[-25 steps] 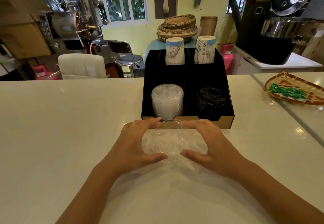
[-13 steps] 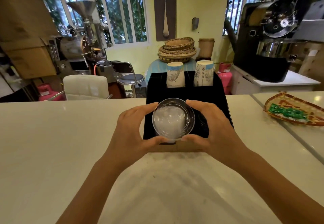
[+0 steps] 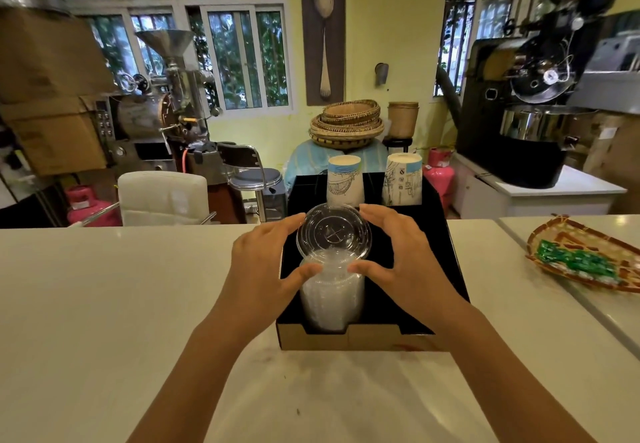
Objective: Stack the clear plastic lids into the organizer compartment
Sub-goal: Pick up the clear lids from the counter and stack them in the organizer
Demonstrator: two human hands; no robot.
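A black organizer box (image 3: 446, 255) with a cardboard front stands on the white counter. Its front-left compartment holds a tall stack of clear plastic lids (image 3: 330, 298). Just above that stack I hold a clear plastic lid (image 3: 334, 231), tilted toward me. My left hand (image 3: 263, 262) grips the lid's left edge and my right hand (image 3: 398, 255) grips its right edge, thumbs under its near rim. My right hand hides the front-right compartment.
Two stacks of paper cups (image 3: 344, 181) (image 3: 402, 179) stand in the organizer's back compartments. A woven basket (image 3: 588, 259) with green packets lies on the counter at the right. Coffee roasters, chairs and stacked baskets sit beyond the counter.
Both hands lifted the clear lid from the counter in front of the organizer and carried it forward, up over the lid stack in the front-left compartment.
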